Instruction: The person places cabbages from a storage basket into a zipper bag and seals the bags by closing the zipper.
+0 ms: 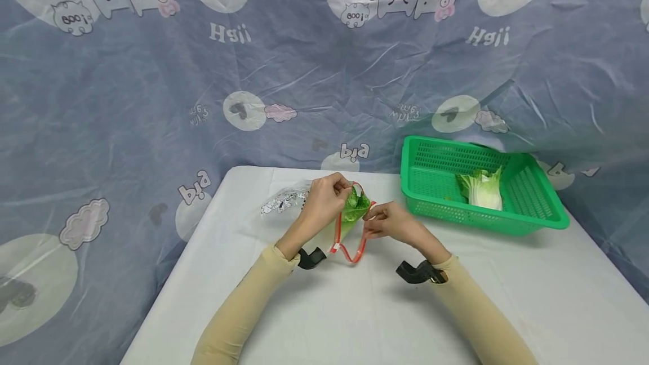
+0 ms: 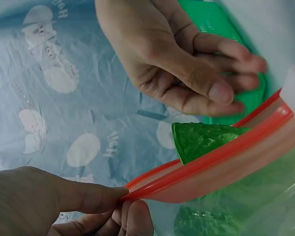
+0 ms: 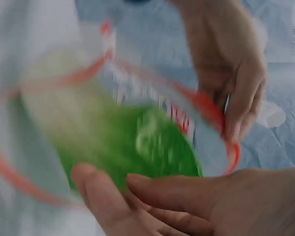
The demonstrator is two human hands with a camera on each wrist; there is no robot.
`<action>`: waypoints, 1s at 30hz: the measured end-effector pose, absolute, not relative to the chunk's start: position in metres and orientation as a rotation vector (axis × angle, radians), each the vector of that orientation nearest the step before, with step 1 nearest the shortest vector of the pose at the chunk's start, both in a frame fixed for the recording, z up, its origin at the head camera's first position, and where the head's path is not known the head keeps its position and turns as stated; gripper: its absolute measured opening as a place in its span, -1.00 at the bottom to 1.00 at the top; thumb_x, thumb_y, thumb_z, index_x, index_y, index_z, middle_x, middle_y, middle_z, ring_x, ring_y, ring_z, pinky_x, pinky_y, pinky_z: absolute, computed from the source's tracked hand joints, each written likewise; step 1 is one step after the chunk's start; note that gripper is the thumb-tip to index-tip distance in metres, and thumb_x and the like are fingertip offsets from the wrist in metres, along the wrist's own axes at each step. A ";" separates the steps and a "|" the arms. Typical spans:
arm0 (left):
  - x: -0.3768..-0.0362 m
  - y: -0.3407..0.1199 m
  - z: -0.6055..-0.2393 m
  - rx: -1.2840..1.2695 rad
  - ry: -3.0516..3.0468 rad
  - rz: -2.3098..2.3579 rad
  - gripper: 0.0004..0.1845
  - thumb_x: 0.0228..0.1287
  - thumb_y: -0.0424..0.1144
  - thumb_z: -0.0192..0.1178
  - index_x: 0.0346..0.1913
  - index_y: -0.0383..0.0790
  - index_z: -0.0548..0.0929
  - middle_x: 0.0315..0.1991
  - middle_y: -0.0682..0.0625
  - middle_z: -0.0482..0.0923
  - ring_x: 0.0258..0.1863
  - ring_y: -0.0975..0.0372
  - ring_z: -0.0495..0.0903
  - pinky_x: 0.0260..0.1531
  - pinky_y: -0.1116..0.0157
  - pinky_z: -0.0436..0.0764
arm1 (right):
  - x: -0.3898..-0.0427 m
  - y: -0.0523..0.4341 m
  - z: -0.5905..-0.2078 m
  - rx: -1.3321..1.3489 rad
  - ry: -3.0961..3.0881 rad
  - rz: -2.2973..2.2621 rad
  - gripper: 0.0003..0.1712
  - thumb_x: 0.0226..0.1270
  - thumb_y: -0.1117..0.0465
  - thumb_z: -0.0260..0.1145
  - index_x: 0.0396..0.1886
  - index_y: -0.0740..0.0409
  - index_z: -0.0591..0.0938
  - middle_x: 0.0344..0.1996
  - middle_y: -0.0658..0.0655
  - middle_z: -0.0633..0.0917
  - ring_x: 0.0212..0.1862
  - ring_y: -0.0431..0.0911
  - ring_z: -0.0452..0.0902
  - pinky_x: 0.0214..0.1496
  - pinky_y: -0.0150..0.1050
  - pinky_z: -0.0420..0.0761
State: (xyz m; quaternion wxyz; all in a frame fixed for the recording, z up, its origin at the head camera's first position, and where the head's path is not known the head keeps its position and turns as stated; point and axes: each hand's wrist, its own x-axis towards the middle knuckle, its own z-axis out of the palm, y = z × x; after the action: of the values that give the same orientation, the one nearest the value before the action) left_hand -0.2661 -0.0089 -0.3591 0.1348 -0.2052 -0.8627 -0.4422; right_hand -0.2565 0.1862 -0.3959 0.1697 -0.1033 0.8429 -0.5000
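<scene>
Both hands hold a zip bag of greens open above the worktop.

The left hand and right hand each pinch the red-rimmed bag; a weak grip could let the rim slip, spilling the leaf short of the green basket.

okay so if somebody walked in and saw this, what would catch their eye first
Mid-table, the left hand and right hand pinch the red-rimmed mouth of a clear zip bag holding a green leaf. At the right sits a bright green basket with a cabbage piece inside.
</scene>
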 end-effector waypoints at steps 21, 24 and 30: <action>-0.257 -0.024 -0.344 -0.577 -2.368 -1.382 -0.93 0.26 -0.33 0.22 -0.32 -0.24 0.69 -0.50 0.03 0.62 -0.54 0.31 0.53 -0.50 0.41 0.53 | -0.259 0.190 -0.390 -0.139 2.666 -1.834 -0.74 0.37 0.29 0.13 -0.01 0.31 0.54 -0.51 0.12 0.71 -0.54 -0.07 0.63 -0.44 -0.25 0.67; -0.253 -0.030 -0.336 -0.582 -2.272 -1.410 -0.95 0.27 -0.29 0.25 -0.30 -0.19 0.68 -0.49 0.05 0.63 -0.51 0.31 0.55 -0.41 0.37 0.58 | -0.246 0.188 -0.372 -0.139 2.528 -2.101 -0.79 0.37 0.31 0.11 -0.09 0.35 0.52 -0.55 0.03 0.69 -0.55 -0.11 0.59 -0.45 -0.28 0.65; -0.241 -0.036 -0.323 -0.659 -2.307 -1.500 -0.91 0.31 -0.22 0.24 -0.20 -0.14 0.62 -0.41 0.01 0.65 -0.44 0.30 0.58 -0.33 0.36 0.61 | -0.229 0.188 -0.351 -0.104 2.367 -2.378 -0.91 0.36 0.33 0.15 -0.26 0.31 0.52 -0.57 0.03 0.68 -0.58 -0.19 0.58 -0.40 -0.30 0.68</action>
State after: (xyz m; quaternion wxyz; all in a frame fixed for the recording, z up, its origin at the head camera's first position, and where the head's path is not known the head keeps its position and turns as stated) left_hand -0.2408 -0.0357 -0.3234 0.1554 -0.2300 -0.8055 -0.5236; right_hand -0.2294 0.1879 -0.3508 -0.1075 -0.0308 0.7011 -0.7043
